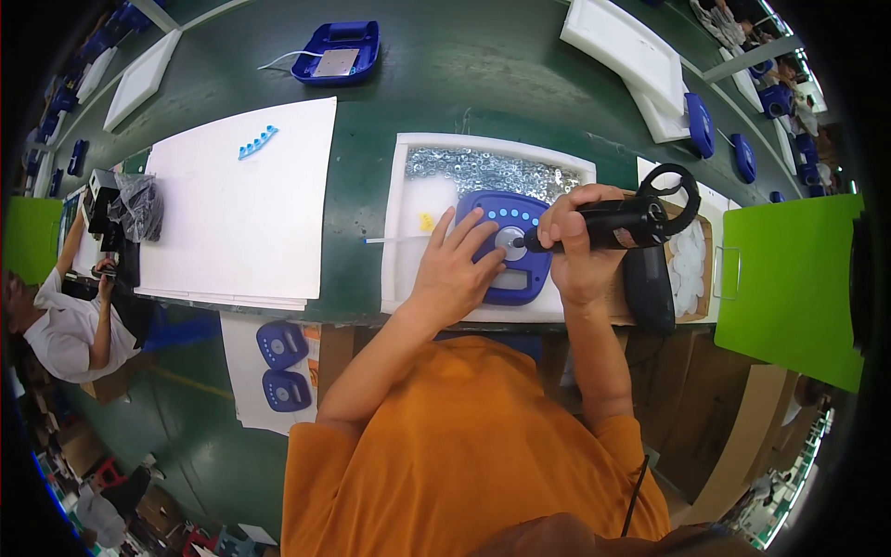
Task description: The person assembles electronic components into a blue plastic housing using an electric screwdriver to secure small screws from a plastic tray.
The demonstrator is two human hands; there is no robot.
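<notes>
A blue plastic housing [475, 206] with a row of light-blue round buttons lies in a white foam tray [399, 186]. Spread across its left side, my left hand [457, 277] presses on it with the fingers apart. My right hand [580, 237] is wrapped round a black electric screwdriver [620, 226], held nearly level. The driver's tip points at the light round dial [510, 243] in the middle of the housing; whether a screw sits under it cannot be made out. A white flat cable [380, 240] sticks out to the left of the housing.
Many small metal parts [483, 165] fill the tray's far side. At right are a box of white pieces [689, 265] and a black case [648, 288]. White board [237, 213] covers the bench at left; another blue housing [336, 54] lies farther back. A co-worker [70, 320] sits far left.
</notes>
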